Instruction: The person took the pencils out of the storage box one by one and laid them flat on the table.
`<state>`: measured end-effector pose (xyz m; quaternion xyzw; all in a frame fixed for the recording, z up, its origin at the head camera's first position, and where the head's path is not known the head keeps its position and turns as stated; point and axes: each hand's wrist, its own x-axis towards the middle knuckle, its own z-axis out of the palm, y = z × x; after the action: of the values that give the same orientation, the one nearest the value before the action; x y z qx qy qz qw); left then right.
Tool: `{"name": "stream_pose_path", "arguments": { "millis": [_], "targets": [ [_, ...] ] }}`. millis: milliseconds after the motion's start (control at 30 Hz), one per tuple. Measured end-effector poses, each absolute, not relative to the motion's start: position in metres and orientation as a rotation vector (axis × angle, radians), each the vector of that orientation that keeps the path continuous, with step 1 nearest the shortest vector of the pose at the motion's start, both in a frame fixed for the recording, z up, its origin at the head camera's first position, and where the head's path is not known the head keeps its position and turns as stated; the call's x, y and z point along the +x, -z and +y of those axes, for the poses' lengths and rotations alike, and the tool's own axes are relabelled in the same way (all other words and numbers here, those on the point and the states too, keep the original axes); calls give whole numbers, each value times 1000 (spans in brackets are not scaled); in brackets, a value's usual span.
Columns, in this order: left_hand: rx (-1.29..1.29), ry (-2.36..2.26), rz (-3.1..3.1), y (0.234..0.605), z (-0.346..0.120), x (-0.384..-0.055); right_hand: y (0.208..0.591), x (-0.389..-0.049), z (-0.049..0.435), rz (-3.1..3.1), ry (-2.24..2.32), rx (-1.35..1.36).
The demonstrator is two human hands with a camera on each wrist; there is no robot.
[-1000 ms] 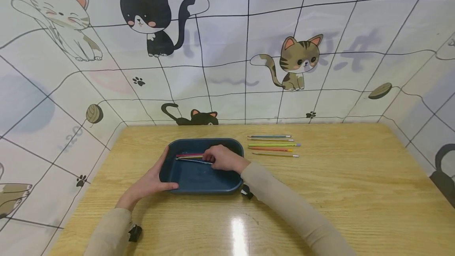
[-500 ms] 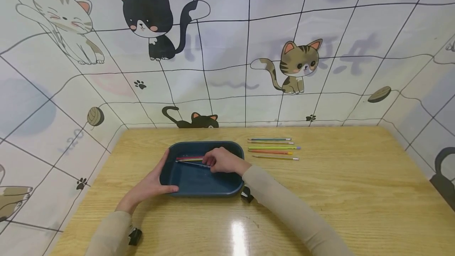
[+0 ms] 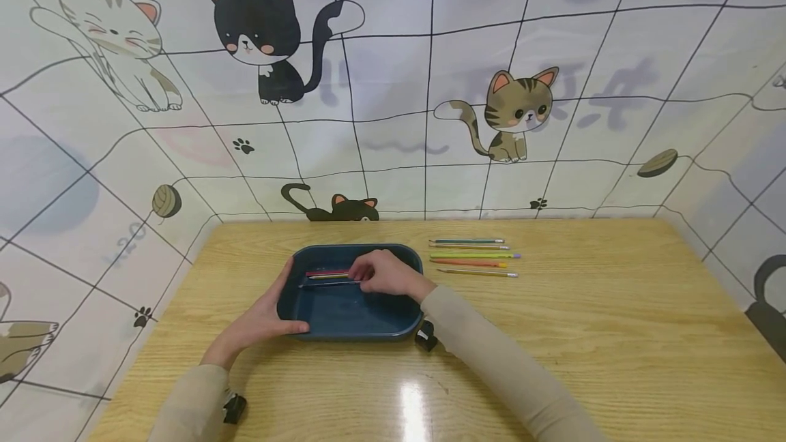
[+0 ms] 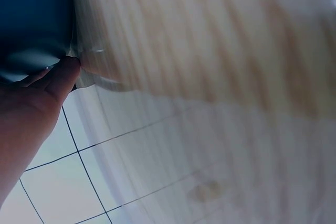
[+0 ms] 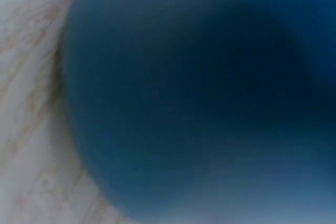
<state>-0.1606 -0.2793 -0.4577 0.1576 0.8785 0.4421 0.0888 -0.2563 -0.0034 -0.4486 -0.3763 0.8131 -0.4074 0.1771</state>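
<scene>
A dark blue rectangular tray (image 3: 356, 326) stands on the wooden table. My left hand (image 3: 264, 314) holds its left end, thumb at the front corner and fingers along the side wall; the left wrist view shows this hand (image 4: 39, 100) against the tray wall (image 4: 37, 14). Inside the tray, my right hand (image 3: 387, 273) pinches the right end of a thin dark pencil (image 3: 328, 284), which lies low, close to the tray floor. Just behind it lie a red pencil (image 3: 327, 272) and a yellowish one (image 3: 325, 277), their right ends hidden by the fingers. The right wrist view holds only blurred blue tray (image 5: 126, 103).
Right of the tray, several pencils lie side by side on the table: a dark green one (image 3: 467, 241), a lime one (image 3: 473, 256), an orange one (image 3: 467, 262) and gold ones (image 3: 475, 272). A cat-patterned sheet (image 3: 393, 135) borders the table at the back and sides.
The dark pencil has turned from slanting down to the right to nearly level, beside the other two. My right hand has shifted slightly; the left hand keeps its hold on the tray.
</scene>
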Motion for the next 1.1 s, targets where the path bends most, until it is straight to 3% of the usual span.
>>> {"name": "stream_pose_path", "arguments": {
  "millis": [1100],
  "targets": [
    [447,-1327,2622,459,-279,-161,424,-239,26,2400,1329,-1098]
  ]
}}
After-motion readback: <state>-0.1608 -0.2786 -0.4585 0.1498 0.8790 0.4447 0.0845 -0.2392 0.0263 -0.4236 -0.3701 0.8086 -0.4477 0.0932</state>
